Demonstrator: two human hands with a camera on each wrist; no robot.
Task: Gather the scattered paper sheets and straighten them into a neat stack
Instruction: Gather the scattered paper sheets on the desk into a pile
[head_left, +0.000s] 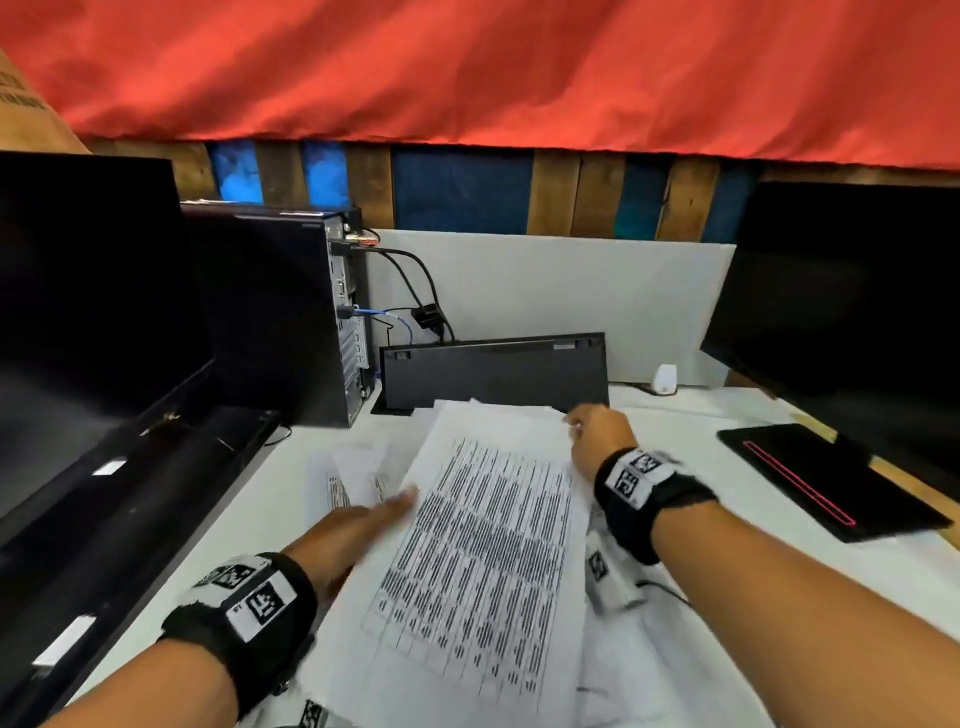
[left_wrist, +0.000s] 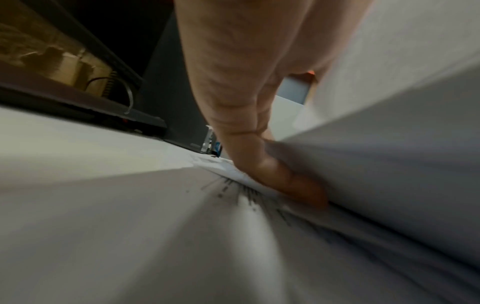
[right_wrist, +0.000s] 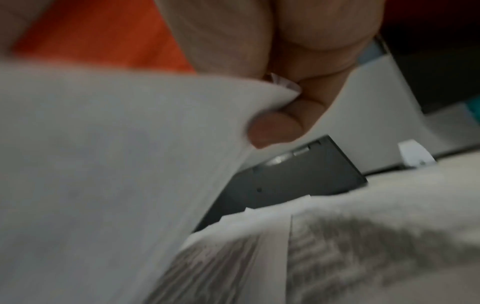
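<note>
From the head view, I am holding a printed sheet (head_left: 483, 551), white with dense rows of black text, tilted over other paper sheets (head_left: 353, 478) scattered on the white desk (head_left: 779, 597). My right hand (head_left: 597, 436) is pinching its far corner; my left hand (head_left: 358, 535) is lying with straight fingers along its left edge. At the left wrist, my straight fingers (left_wrist: 259, 156) are pressing against paper. At the right wrist, my thumb (right_wrist: 275, 129) and fingers are gripping a white corner; the print below is blurred.
</note>
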